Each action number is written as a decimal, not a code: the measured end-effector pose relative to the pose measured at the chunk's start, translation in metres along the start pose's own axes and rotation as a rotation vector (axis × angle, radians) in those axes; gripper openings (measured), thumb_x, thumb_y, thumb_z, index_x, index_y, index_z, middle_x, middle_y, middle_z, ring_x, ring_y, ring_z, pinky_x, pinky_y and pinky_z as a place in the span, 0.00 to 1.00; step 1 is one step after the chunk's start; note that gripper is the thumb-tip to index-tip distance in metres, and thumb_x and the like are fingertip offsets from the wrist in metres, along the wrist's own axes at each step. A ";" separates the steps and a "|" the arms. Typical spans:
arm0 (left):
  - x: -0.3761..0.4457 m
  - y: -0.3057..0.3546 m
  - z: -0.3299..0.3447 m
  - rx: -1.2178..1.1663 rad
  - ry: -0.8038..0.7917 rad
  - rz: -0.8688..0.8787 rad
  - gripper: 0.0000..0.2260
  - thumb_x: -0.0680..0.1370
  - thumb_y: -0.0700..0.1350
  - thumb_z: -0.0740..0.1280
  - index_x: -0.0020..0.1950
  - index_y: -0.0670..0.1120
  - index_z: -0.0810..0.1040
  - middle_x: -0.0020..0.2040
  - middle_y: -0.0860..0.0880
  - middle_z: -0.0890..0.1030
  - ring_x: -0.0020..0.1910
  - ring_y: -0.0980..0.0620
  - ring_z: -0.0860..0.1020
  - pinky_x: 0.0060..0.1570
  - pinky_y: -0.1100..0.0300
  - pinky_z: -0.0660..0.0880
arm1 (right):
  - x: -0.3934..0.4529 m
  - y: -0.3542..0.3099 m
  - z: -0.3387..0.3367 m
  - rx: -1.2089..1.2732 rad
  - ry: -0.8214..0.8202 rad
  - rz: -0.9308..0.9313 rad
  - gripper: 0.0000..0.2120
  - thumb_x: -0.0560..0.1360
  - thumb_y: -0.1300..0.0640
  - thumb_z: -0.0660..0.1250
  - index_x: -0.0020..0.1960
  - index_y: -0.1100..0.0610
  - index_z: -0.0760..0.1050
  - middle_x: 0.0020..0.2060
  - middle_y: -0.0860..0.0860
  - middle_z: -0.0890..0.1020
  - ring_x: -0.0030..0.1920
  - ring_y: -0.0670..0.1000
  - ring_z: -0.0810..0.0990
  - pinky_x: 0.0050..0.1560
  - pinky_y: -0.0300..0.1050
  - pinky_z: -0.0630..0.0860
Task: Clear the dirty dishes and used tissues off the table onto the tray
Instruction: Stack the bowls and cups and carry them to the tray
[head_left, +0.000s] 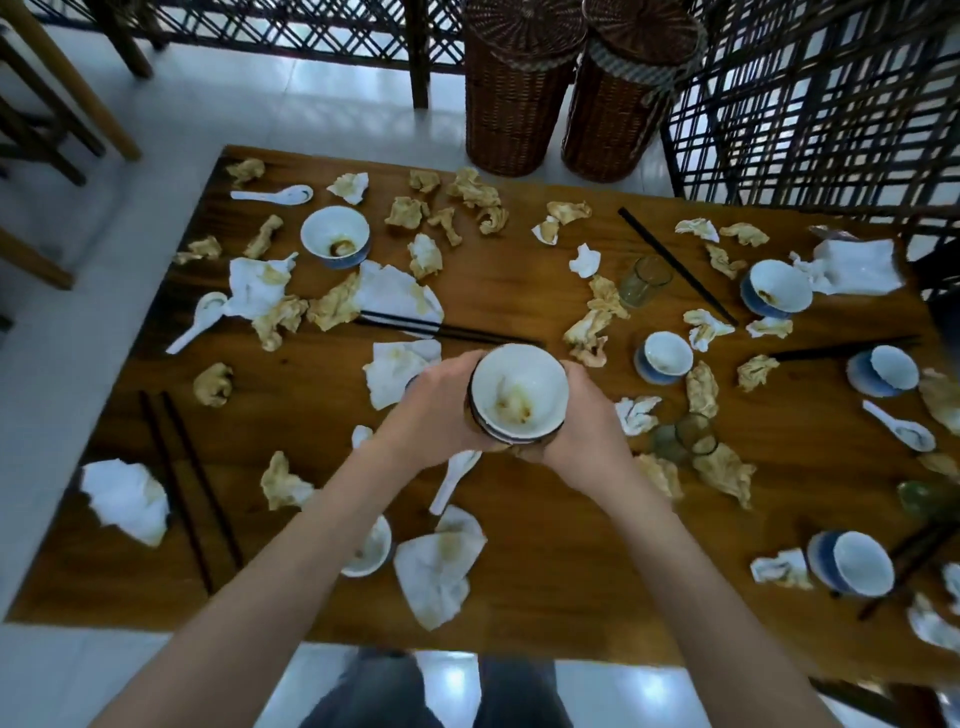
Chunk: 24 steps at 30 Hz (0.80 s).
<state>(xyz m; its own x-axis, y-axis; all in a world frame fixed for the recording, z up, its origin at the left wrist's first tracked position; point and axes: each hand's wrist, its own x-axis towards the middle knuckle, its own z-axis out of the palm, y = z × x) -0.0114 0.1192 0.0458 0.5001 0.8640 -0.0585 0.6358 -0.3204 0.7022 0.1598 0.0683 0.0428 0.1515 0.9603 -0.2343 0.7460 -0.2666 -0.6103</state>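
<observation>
Your left hand (434, 408) and right hand (587, 415) both curl round a stack of bowls (519, 395), one on each side, holding it up over the middle of the wooden counter (545, 545); the top bowl is white inside with brown sauce stains, and how many bowls sit under it you cannot tell. No tray shows anywhere. The counter is littered with crumpled tissues (441, 577), white and sauce-stained. A dirty bowl (335, 236) stands far left, with a white spoon (272, 196) beyond it and another spoon (200, 319) nearer the left edge. Black chopsticks (447, 328) lie just beyond the stack, a second pair (189, 483) lies near left, and a third pair (675, 265) runs diagonally at far right beside a glass (644, 280). More bowls sit to the right: a small one (665, 356) near the middle, one (776, 293) farther back, and one (852, 569) near the right front. Under your left forearm a bowl (371, 551) is partly hidden. Two wicker baskets (519, 104) stand on the floor behind the counter
</observation>
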 end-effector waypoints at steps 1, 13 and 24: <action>-0.010 -0.004 -0.007 0.005 -0.012 0.009 0.38 0.59 0.47 0.81 0.66 0.45 0.71 0.58 0.48 0.79 0.56 0.51 0.76 0.53 0.63 0.71 | -0.009 -0.007 0.008 0.011 0.010 0.010 0.42 0.57 0.55 0.80 0.65 0.52 0.62 0.60 0.50 0.75 0.60 0.55 0.73 0.46 0.45 0.69; -0.121 -0.056 -0.065 0.004 -0.042 0.024 0.39 0.57 0.45 0.81 0.66 0.45 0.71 0.57 0.48 0.79 0.55 0.51 0.76 0.50 0.65 0.69 | -0.089 -0.089 0.084 0.041 0.008 0.043 0.39 0.55 0.55 0.80 0.61 0.52 0.65 0.55 0.49 0.75 0.56 0.54 0.75 0.42 0.42 0.66; -0.090 -0.093 -0.107 0.030 0.078 -0.030 0.41 0.56 0.47 0.82 0.67 0.47 0.70 0.59 0.51 0.79 0.57 0.55 0.75 0.50 0.76 0.63 | -0.024 -0.134 0.086 -0.007 -0.044 -0.073 0.42 0.56 0.55 0.80 0.65 0.52 0.62 0.57 0.50 0.74 0.57 0.54 0.74 0.45 0.44 0.69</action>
<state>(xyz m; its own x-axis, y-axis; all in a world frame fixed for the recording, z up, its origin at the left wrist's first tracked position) -0.1785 0.1125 0.0612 0.4342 0.9005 -0.0230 0.6678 -0.3046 0.6792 0.0001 0.0738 0.0649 0.0679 0.9725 -0.2229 0.7583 -0.1955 -0.6219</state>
